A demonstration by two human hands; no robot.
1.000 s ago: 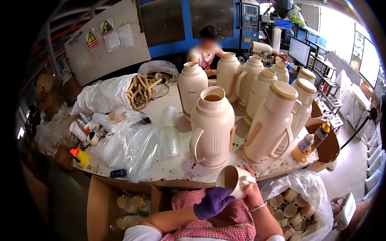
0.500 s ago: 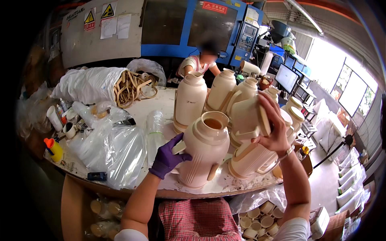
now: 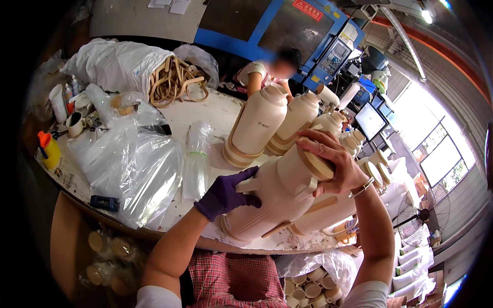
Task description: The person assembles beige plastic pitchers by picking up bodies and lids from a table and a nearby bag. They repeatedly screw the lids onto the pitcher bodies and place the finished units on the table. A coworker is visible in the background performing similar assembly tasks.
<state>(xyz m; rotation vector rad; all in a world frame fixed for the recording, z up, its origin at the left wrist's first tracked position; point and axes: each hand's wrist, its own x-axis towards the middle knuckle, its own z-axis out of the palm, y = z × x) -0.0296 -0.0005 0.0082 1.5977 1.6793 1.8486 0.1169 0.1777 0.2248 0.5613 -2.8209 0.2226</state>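
A pale round worktable (image 3: 205,115) sits before a blue machine (image 3: 308,31), strewn with crinkled clear plastic bags (image 3: 128,164) and a loose heap of tan curved handles (image 3: 177,79). Smooth cream plastic flasks (image 3: 277,120) with rounded shoulders stand in a row. The nearest flask (image 3: 272,197) stands at the table's front edge. The left hand (image 3: 226,194), in a purple glove, is closed around its side handle. The bare right hand (image 3: 328,161) clamps down over the tan ribbed cap (image 3: 314,165) on its top.
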